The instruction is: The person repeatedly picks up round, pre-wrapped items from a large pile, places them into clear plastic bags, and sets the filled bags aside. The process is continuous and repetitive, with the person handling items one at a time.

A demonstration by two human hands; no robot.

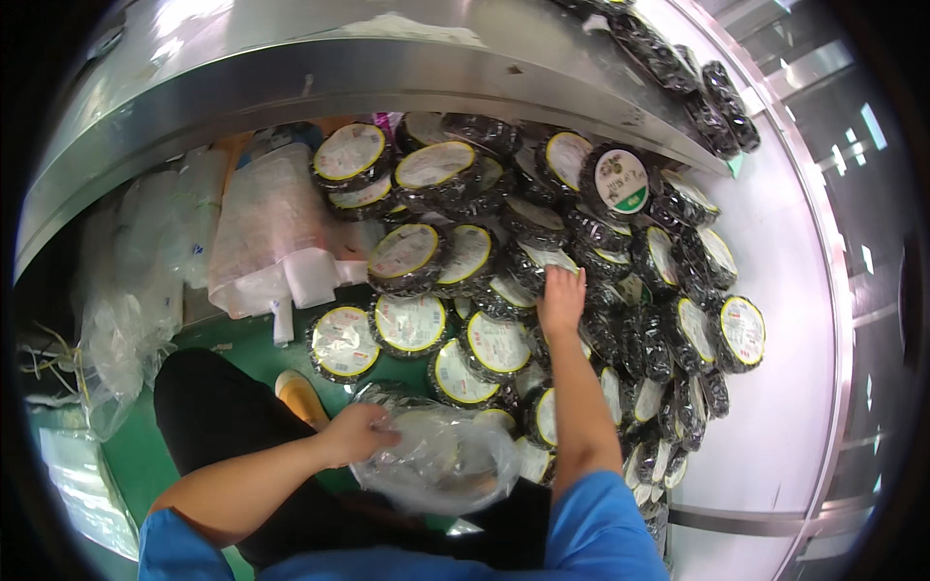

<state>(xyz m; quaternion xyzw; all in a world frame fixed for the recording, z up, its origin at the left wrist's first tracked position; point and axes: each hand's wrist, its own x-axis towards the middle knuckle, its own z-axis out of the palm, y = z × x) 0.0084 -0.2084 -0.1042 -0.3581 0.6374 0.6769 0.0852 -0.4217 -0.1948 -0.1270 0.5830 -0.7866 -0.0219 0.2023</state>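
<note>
My left hand (pixel 360 436) grips the edge of a clear plastic bag (pixel 447 465) in front of my legs. Pale round shapes show dimly through the film. Further out, my right hand (pixel 562 299) reaches into a large heap of round, dark packages in shiny wrap. Its fingers lie on one package with a white label (pixel 546 258); whether they grip it is not clear. Near the bag lie a flat package with a yellow-rimmed label (pixel 465 374) and another round package (pixel 345 343) on the green floor (pixel 247 335).
Above the heap runs the metal edge of a steel table (pixel 407 76), with more dark packages (pixel 705 109) on top at right. Clear plastic sacks (pixel 269 218) stand under it at left. A white panel (pixel 781 407) borders the right side. My yellow shoe (pixel 299 396) is beside the bag.
</note>
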